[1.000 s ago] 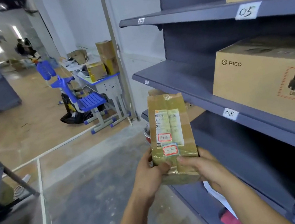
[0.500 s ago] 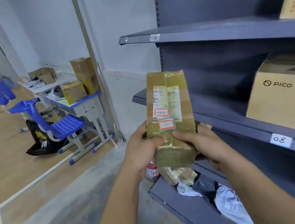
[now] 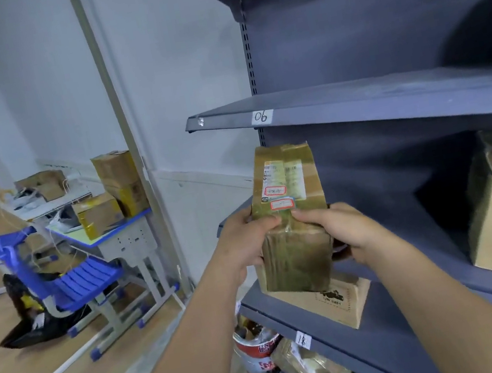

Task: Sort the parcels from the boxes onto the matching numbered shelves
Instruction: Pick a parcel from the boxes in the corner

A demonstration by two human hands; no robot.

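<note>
Parcel (image 3: 296,243) risen nearer shelf 06 (image 3: 386,97) edge; left hand (image 3: 243,241), right hand (image 3: 342,228) gripping it.

One camera is sitting on the person's head, looking forward and down, facing the shelving unit (image 3: 386,95) at close range. The left hand (image 3: 244,242), right hand (image 3: 341,228) and parcel (image 3: 297,259) are filling the near centre; a desk (image 3: 129,243) is standing farther left.

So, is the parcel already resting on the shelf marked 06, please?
No, the left hand and right hand hold the taped parcel in the air, below the 06 shelf.
</note>
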